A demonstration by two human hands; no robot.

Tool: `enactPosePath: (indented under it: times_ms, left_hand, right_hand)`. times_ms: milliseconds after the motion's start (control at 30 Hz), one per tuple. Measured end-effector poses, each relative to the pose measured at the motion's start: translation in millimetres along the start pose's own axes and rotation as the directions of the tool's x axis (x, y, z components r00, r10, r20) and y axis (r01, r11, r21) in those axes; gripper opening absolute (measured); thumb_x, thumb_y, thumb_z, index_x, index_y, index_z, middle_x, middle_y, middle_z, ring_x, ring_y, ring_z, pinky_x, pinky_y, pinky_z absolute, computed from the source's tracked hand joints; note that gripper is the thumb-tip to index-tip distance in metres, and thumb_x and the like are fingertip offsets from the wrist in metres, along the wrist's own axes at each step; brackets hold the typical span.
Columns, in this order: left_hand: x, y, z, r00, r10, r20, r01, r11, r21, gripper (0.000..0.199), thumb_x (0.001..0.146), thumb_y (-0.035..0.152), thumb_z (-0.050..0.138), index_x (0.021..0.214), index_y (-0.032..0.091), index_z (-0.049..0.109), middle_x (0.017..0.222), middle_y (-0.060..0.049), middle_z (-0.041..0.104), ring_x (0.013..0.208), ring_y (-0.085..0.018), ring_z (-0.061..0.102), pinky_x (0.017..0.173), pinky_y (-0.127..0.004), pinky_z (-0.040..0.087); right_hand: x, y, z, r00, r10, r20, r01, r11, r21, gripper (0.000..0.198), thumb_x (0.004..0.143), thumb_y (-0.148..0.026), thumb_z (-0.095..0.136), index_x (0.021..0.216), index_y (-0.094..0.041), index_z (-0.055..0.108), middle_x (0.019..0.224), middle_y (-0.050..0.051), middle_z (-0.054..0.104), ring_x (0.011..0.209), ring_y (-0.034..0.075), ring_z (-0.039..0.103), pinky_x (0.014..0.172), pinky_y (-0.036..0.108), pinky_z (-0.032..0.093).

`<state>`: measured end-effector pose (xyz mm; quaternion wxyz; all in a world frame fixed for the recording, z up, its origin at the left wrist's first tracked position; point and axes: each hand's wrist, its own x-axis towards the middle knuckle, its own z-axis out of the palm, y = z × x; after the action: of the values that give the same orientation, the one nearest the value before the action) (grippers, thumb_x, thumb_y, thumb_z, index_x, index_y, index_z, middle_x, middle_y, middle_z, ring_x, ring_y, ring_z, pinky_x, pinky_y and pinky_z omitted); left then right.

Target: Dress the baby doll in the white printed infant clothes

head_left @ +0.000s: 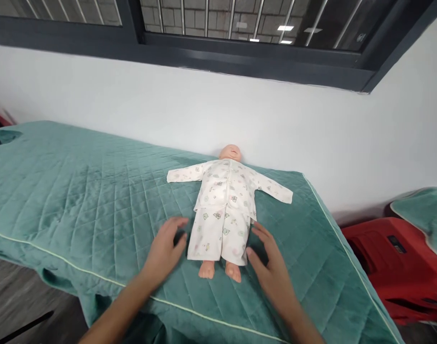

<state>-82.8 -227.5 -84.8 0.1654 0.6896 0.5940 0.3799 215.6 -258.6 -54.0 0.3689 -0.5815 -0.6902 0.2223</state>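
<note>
A baby doll (pixel 230 153) lies on its back on a green quilted bed (pixel 96 210), its head at the far edge by the white wall (pixel 132 102) and its bare feet (pixel 206 270) toward the near side. It wears a printed white shirt (pixel 227 188), sleeves spread left and right, and matching trousers (pixel 206 234). The left hand (pixel 166 246), fingers loosely curved, is just left of the trousers; the right hand (pixel 270 260), likewise curved, is at their right edge, contact unclear. Far off is a dark-framed, barred window (pixel 218 52); right, red plastic furniture (pixel 401 272).
</note>
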Motion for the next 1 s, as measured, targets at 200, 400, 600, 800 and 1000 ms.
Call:
enactPosePath:
  times_ms: [200,400,600,800,1000]
  left_hand:
    - [-64.1,41.1,6.5,0.995,-0.066,0.073,0.069,0.997,-0.038,0.034,0.086,0.026,0.056,0.120,0.026,0.062,0.110,-0.007,0.069,0.097,-0.024,0.065,0.089,-0.044,0.052]
    - [-51.7,51.6,12.9,0.981,-0.187,0.050,0.192,0.971,-0.143,0.023,0.093,0.035,0.050,0.104,0.024,0.066,0.094,-0.005,0.070,0.084,-0.022,0.065,0.080,-0.039,0.051]
    - [-62.7,62.3,7.2,0.976,-0.218,0.025,0.215,0.926,-0.312,0.018,0.093,0.036,0.053,0.098,0.025,0.066,0.088,0.000,0.068,0.077,-0.017,0.064,0.071,-0.029,0.051]
    - [-73.8,57.3,1.4,0.944,-0.329,-0.029,0.302,0.895,-0.328,0.025,0.091,0.038,0.055,0.109,0.024,0.065,0.101,-0.003,0.073,0.092,-0.021,0.070,0.080,-0.033,0.056]
    - [-65.0,86.2,5.8,0.982,-0.032,-0.184,0.025,0.999,-0.042,0.029,0.092,0.030,0.053,0.120,0.025,0.059,0.124,-0.009,0.064,0.118,-0.026,0.060,0.101,-0.046,0.052]
  right_hand:
    - [-26.8,-53.7,26.5,0.982,-0.142,0.128,0.158,0.980,-0.122,0.023,0.089,-0.016,0.052,0.108,-0.027,0.061,0.159,0.003,0.037,0.151,0.031,0.027,0.113,0.059,0.042]
    - [-11.9,-62.0,50.4,0.968,-0.247,0.036,0.244,0.903,-0.353,0.009,0.088,-0.018,0.058,0.092,-0.024,0.064,0.152,0.008,0.049,0.145,0.041,0.035,0.108,0.077,0.033]
    - [-4.7,-68.0,45.4,0.967,-0.253,0.026,0.250,0.924,-0.290,0.012,0.087,-0.013,0.055,0.082,-0.022,0.063,0.145,0.008,0.056,0.144,0.037,0.036,0.110,0.072,0.034]
    - [-23.3,-67.0,38.8,0.937,-0.342,0.068,0.348,0.904,-0.247,0.014,0.086,-0.011,0.056,0.083,-0.023,0.062,0.146,0.004,0.054,0.145,0.036,0.035,0.114,0.072,0.028]
    - [-35.5,-44.9,23.8,0.978,-0.195,-0.071,0.197,0.980,0.023,0.019,0.097,-0.022,0.052,0.112,-0.026,0.063,0.140,0.009,0.057,0.135,0.028,0.048,0.109,0.054,0.046]
